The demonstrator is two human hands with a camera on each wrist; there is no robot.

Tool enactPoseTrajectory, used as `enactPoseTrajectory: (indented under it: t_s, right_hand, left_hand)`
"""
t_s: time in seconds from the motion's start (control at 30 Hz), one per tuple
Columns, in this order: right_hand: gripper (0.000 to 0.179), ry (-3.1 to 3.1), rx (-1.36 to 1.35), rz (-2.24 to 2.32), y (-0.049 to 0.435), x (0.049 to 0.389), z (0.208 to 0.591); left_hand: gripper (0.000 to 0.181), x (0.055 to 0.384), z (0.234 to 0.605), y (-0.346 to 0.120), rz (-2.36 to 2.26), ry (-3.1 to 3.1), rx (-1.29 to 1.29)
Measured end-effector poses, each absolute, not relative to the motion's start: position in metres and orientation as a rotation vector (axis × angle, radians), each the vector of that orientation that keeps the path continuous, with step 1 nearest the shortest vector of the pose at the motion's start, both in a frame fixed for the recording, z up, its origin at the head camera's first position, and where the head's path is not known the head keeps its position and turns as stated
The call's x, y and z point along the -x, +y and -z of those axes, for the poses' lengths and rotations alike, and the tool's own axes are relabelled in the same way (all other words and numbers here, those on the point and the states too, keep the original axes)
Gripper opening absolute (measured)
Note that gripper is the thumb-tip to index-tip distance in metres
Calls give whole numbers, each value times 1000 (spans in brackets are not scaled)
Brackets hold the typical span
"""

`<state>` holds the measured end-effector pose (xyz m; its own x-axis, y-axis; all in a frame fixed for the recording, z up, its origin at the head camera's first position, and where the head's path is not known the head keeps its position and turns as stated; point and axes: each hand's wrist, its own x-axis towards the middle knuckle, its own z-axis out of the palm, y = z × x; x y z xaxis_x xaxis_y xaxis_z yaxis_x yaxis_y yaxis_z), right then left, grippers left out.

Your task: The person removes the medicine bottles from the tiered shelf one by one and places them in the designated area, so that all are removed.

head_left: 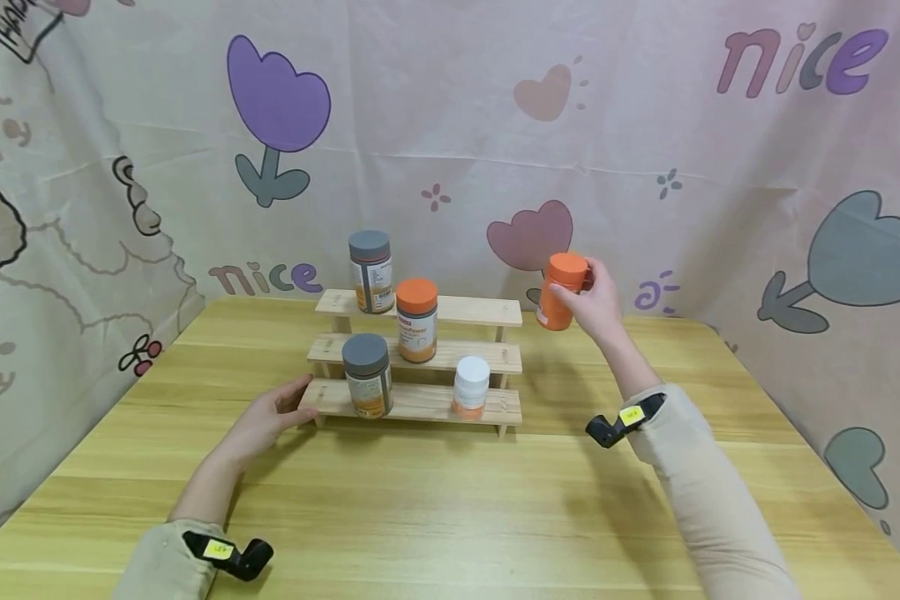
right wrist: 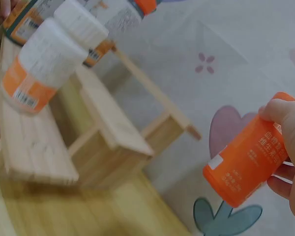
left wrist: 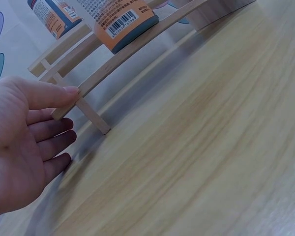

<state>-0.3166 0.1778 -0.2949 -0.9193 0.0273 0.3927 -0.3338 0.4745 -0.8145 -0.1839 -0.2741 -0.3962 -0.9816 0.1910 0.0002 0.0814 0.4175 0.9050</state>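
Observation:
In the head view, my right hand (head_left: 600, 307) holds an orange bottle (head_left: 557, 304) in the air, right of the top step of a three-step wooden display rack (head_left: 461, 310). The bottle (right wrist: 246, 167) tilts in the right wrist view, with white print on its side. My left hand (head_left: 264, 423) grips the left end of the rack's lowest step; the left wrist view shows the thumb over its edge. A grey-lidded bottle (head_left: 367, 379) and a small white bottle (head_left: 471, 385) stand on that step.
An orange-lidded bottle (head_left: 417, 321) is on the middle step. Another grey-lidded bottle (head_left: 371, 271) stands on the top step, towards the left. The rack is on a wood-grain table (head_left: 450, 517), with a printed cloth (head_left: 435, 108) hanging behind.

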Motion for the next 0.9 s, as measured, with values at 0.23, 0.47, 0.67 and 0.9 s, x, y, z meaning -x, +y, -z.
enactPoseTrajectory:
  t_s: [0.23, 0.47, 0.67, 0.9]
  right_hand:
    - [61, -2473, -199, -1353, 195, 316, 322]
    - [61, -2521, -88, -1279, 207, 316, 346]
    - [63, -2546, 12, -1271, 211, 317, 355]
    - [65, -2546, 29, -1294, 212, 320, 361]
  left_hand:
    - [74, 183, 396, -274, -1628, 2549, -229]
    - [74, 182, 393, -273, -1632, 2550, -235]
    - [73, 181, 392, -273, -1622, 2564, -232]
    - [72, 182, 393, -273, -1634, 2554, -234]
